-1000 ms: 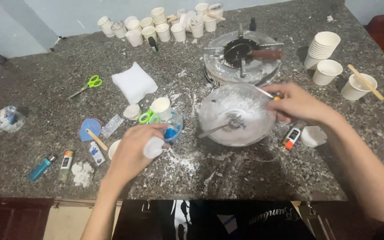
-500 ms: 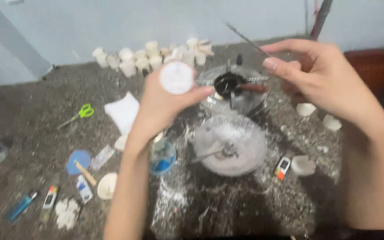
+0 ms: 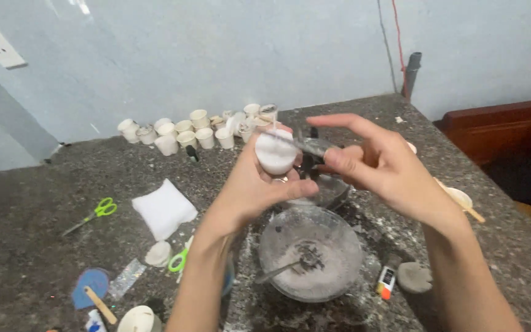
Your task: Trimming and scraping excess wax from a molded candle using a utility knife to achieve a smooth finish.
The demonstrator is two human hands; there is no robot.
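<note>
Two hands are raised above a dark speckled counter (image 3: 44, 203), close together and well above the work surface. The left hand (image 3: 250, 190) is closed around a small white cup (image 3: 275, 154), thumb across the front, holding it upright at about the level of the far cups. The right hand (image 3: 382, 169) pinches a thin clear tool (image 3: 296, 142) between thumb and finger, with the index finger extended; the tool lies across the top of the cup, and it may be a syringe or a tube, though blur prevents a firm reading.

Directly below the hands stands a clear bowl (image 3: 311, 252) coated with white paste, with a spoon (image 3: 278, 270) resting in it. A small lighter (image 3: 386, 283) and a grey round lump (image 3: 414, 276) lie just beside the bowl on its right. A white pad (image 3: 164, 209) lies left of the bowl, with green scissors (image 3: 96, 212) further left. A row of small cups (image 3: 185, 132) stands at the back of the counter along the pale blue wall (image 3: 216, 49). A blue disc (image 3: 90, 286) with a wooden stick (image 3: 101, 304) lies near the lower left edge.
</note>
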